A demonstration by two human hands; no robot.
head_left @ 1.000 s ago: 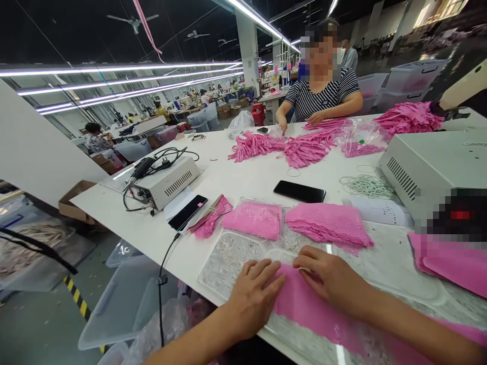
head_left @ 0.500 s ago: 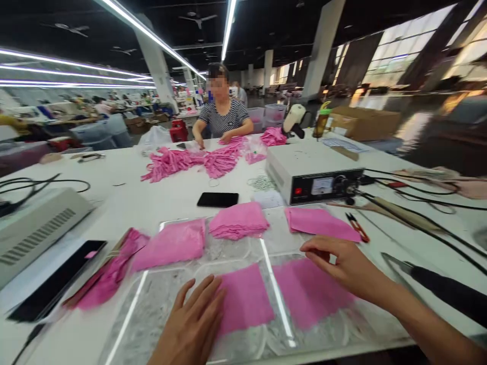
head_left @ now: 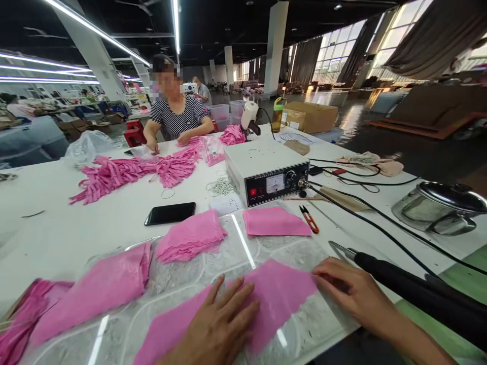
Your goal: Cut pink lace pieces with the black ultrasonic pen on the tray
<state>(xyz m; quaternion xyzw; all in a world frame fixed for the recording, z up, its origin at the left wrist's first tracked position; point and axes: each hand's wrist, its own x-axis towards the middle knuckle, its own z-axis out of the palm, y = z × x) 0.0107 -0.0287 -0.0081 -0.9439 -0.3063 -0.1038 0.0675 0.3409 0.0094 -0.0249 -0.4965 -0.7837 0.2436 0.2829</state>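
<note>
My left hand (head_left: 218,324) lies flat, fingers spread, on a pink lace fabric piece (head_left: 281,291) spread over a clear plastic sheet (head_left: 178,276) at the table's near edge. My right hand (head_left: 352,291) rests at the fabric's right corner, fingers bent and touching its edge. A black-handled tool (head_left: 411,291) lies just right of that hand. Stacks of pink fabric (head_left: 190,238) sit behind the sheet.
A white control box (head_left: 266,172) with cables, red snips (head_left: 309,219), a black phone (head_left: 170,213) and a metal pot (head_left: 443,208) are on the table. A person in a striped shirt (head_left: 177,119) handles pink strips (head_left: 125,172) across the table.
My view has swung to the right. Both hands stay on the pink fabric; the right hand has come down from above it to its right corner.
</note>
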